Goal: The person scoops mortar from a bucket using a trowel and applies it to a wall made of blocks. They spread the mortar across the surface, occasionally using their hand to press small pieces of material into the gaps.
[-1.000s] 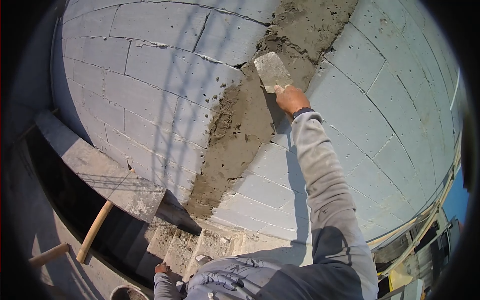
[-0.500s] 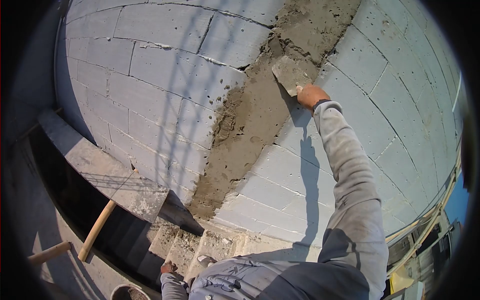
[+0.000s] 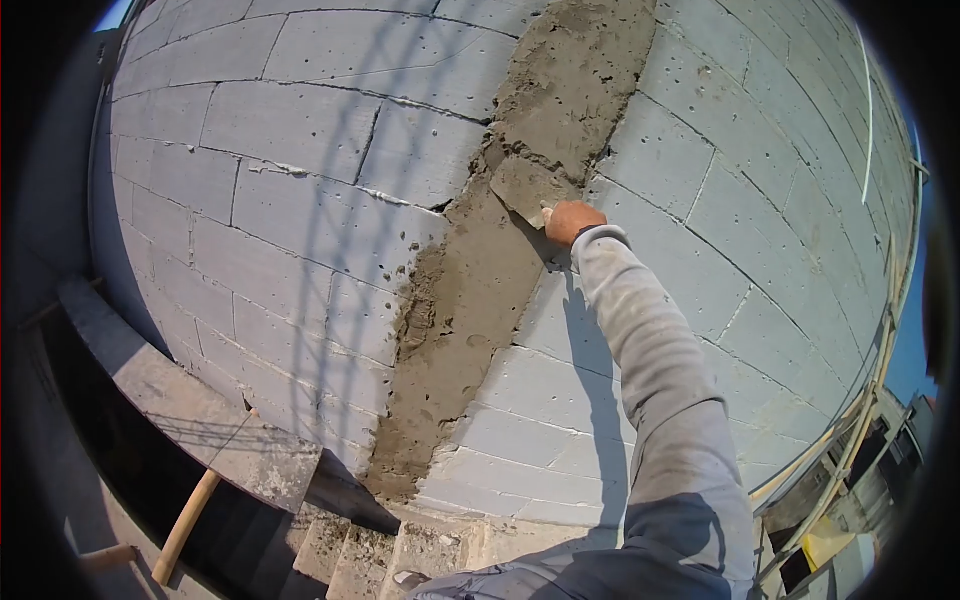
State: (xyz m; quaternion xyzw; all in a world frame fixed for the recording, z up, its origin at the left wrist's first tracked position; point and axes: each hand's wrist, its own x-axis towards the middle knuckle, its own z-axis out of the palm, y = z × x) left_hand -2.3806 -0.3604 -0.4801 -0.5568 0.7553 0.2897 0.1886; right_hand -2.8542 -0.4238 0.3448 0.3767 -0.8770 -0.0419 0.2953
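Note:
My right hand (image 3: 573,222) is closed around a plastering trowel (image 3: 533,188), whose flat blade is smeared with grey mortar. The blade lies against a broad band of wet mortar (image 3: 455,310) running up the block wall (image 3: 560,395). Just above the blade, a rough ridge of mortar crosses the band; below it the surface looks smoother. The trowel's handle is hidden in my fist. My left hand is out of view.
Concrete steps (image 3: 390,560) lie at the foot of the wall. To the left, a concrete slab (image 3: 215,410) spans a dark gap, with a wooden pole (image 3: 187,528) beside it. Bamboo poles (image 3: 850,445) stand at the right. A lattice shadow falls across the blocks.
The view has tilted upward along the wall. My right hand and the trowel have moved slightly up the mortar band. My left hand and the bucket at the bottom have left the view.

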